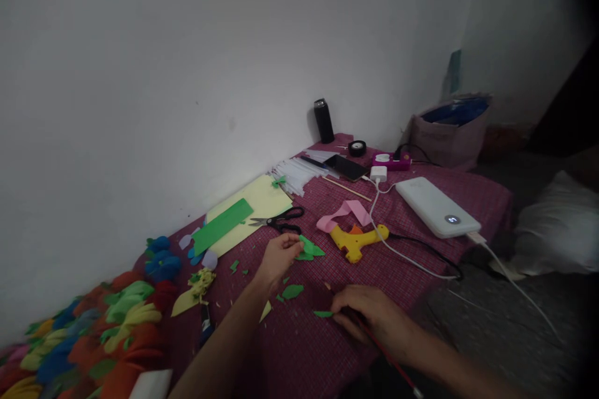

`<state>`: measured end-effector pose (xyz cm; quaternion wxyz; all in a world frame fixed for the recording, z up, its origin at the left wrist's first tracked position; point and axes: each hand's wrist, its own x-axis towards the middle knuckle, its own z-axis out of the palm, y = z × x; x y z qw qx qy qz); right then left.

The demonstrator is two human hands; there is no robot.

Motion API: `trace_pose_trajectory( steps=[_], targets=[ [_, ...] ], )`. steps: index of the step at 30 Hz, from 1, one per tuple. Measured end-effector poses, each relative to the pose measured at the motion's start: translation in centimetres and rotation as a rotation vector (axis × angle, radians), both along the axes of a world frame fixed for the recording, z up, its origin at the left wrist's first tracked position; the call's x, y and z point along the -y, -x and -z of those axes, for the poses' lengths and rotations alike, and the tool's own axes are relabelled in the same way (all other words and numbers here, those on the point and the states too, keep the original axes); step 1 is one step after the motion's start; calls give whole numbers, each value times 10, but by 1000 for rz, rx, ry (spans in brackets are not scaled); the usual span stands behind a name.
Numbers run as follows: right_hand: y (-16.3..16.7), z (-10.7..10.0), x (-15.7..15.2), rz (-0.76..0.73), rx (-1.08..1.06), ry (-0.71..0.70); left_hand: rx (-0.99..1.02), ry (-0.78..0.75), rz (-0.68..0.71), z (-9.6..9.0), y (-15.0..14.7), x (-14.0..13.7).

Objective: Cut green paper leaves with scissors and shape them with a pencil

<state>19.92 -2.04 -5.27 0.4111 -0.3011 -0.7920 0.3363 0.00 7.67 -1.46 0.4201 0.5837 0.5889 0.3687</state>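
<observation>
My left hand [281, 259] is closed, its thumb and fingers pinching green leaf-shaped cutouts [309, 250] above the checked cloth. In my right hand [367, 315] is a slim red pencil [388, 355], its pale tip pointing up and left past the fingers. A narrow green leaf cutout [322, 313] lies at the right fingertips; whether they touch it I cannot tell. Between the hands lies another green leaf [293, 291], with small green scraps around it. Black-handled scissors [281, 221] lie just beyond my left hand, their blades over pale yellow sheets [255, 199].
Coloured felt-like flowers [135, 318] heap at the left. A green strip [223, 226] rests on the sheets. Beyond are white sticks [294, 173], a phone [346, 167] and a black can [323, 120]. A yellow glue gun [355, 242], cables and a white power bank [435, 206] lie right.
</observation>
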Motion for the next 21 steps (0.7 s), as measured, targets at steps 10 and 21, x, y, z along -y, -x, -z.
trace_pose_trajectory(
  steps=[10,21],
  targets=[
    [2,9,-2,256,-121,228,97,25,-129,-29,17,49],
    [4,-6,6,134,-376,565,478,50,79,8,-23,102]
  ],
)
